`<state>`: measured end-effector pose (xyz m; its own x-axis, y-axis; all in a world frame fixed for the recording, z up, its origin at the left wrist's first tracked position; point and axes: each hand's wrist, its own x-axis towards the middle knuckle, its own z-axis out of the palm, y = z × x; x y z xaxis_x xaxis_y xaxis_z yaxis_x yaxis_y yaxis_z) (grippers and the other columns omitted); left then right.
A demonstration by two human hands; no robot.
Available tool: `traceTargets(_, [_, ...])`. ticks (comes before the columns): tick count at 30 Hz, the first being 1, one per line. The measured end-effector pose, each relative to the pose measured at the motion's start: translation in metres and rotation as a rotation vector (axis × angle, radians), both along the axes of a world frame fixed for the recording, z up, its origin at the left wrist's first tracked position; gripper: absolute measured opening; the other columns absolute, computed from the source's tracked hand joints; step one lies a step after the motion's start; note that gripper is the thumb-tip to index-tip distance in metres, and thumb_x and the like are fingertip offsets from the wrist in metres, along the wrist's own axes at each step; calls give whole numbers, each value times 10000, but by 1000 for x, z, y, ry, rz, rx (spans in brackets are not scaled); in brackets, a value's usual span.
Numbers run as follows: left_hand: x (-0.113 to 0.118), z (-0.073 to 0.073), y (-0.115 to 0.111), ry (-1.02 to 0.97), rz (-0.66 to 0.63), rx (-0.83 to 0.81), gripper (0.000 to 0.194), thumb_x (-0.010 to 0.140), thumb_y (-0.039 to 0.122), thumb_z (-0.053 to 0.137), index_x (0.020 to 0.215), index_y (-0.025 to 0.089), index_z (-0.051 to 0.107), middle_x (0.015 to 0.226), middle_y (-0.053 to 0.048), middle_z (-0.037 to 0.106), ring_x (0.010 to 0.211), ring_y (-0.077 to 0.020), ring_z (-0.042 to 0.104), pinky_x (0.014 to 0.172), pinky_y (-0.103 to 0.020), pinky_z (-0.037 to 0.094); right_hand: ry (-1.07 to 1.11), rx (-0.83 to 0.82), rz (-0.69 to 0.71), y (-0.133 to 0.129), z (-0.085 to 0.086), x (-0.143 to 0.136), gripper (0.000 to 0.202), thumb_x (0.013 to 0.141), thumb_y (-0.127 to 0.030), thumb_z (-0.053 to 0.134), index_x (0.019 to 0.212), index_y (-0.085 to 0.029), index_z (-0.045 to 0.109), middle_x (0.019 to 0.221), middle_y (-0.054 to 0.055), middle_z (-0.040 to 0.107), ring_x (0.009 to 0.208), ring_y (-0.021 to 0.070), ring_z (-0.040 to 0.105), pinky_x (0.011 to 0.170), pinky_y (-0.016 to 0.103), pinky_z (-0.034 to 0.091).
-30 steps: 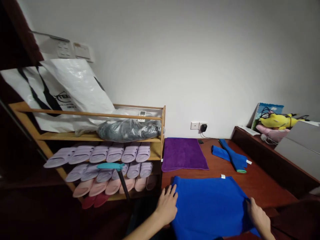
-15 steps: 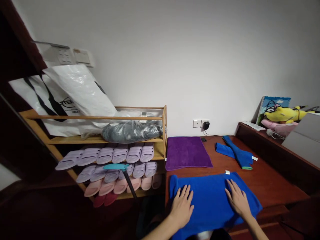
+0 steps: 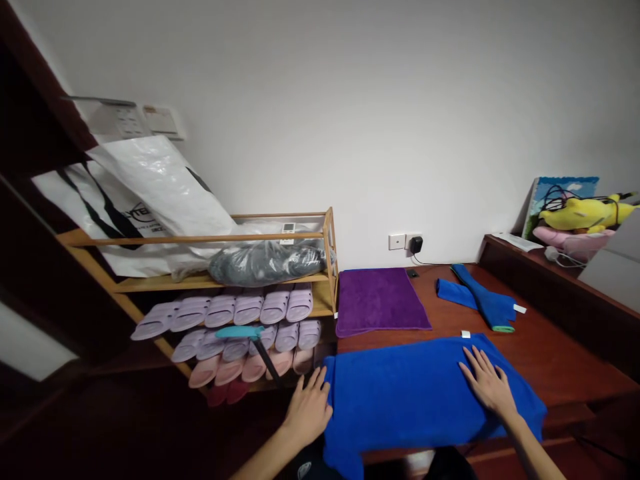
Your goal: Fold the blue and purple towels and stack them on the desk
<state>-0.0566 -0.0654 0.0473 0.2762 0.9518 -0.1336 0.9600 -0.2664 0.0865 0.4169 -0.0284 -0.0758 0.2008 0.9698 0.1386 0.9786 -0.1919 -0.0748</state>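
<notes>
One blue towel [image 3: 405, 393] is spread across the near part of the reddish-brown desk [image 3: 555, 360], with its near left corner draped over the edge. Two hands are seen on it. Its left edge is touched by the left hand [image 3: 307, 407], fingers only slightly apart; whether cloth is pinched cannot be told. The right part is covered by the right hand [image 3: 493, 387], laid palm down, fingers spread, nothing gripped. One white tag is seen at the far edge, near the right fingertips. One purple towel [image 3: 383, 300] is laid flat just beyond, by the wall. Two blue strips [image 3: 487, 303] are crossed to its right, one edged green at its near end. Two wall plates are mounted above the desk, one black plug [image 3: 415, 245] fitted in the right one. One yellow plush toy [image 3: 580, 215] is placed on the raised ledge at right, one picture board [image 3: 567, 190] leaned behind it. One wooden rack [image 3: 200, 239] is positioned left of the desk; white bags, number unclear, one wrapped bundle [image 3: 267, 263] and one remote [image 3: 287, 232] are held on top. Lavender slippers [image 3: 220, 311] are lined up below, six per row in two rows; pink ones are partly hidden, two red ones lowest.
</notes>
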Motion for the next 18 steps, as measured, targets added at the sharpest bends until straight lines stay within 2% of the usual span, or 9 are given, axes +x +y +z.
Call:
traceTargets(2, [-1,-5,4,-123,94,9,499,758,223,397,1224,126,547,1409,-160,421,1308,-282,354,1073,-490,228,-3,-1,-3,0,-2,1,657,852,-631,189,1431,-322,221,1510,-25,237,1395,172,144,1080,457,215])
traceTargets(4, [6,-15,12,-362,202,7,493,792,272,410,1262,154,503,1411,-128,426,1302,-266,360,1077,-446,234,-6,-3,-6,0,-3,4,656,850,-631,183,1431,-327,220,1510,-32,237,1395,166,139,1076,452,219])
traceTargets(6, [16,-29,21,-572,288,-10,529,816,342,432,1323,192,421,1446,-94,377,1313,-248,344,1072,-404,255,-9,-4,-9,0,-4,6,658,847,-634,177,1431,-332,217,1510,-39,236,1395,162,138,1073,448,222])
traceTargets(8, [26,-46,32,-680,361,-39,575,831,387,439,1365,198,338,1450,-103,366,1296,-232,375,1038,-368,312,-11,-6,-12,-1,-5,9,661,844,-635,169,1431,-333,217,1510,-41,237,1394,163,144,1071,446,223])
traceTargets(10, [30,-60,43,-755,440,-56,581,845,396,428,1363,161,307,1395,-146,429,1242,-227,447,995,-349,362,-12,-10,-12,-3,-6,12,659,845,-625,160,1433,-331,212,1511,-41,234,1393,167,147,1068,446,225])
traceTargets(12, [27,-68,52,-851,510,-62,543,848,404,425,1311,130,350,1278,-166,534,1156,-229,526,946,-342,407,-14,-12,-6,-5,-7,16,653,849,-611,152,1434,-327,210,1512,-39,233,1394,168,144,1064,445,228])
traceTargets(15, [12,-69,59,-973,551,-55,471,799,405,490,1185,138,454,1111,-123,615,1015,-223,597,850,-317,462,-7,-4,-4,-7,-8,23,657,845,-611,158,1435,-326,205,1514,-34,231,1396,169,136,1060,445,230])
traceTargets(18, [-5,-58,58,-1050,521,-55,449,722,292,551,1150,179,478,984,-39,624,889,-188,612,760,-285,480,12,-8,-13,-6,-7,32,661,838,-613,171,1434,-330,208,1514,-28,231,1394,171,145,1053,449,236])
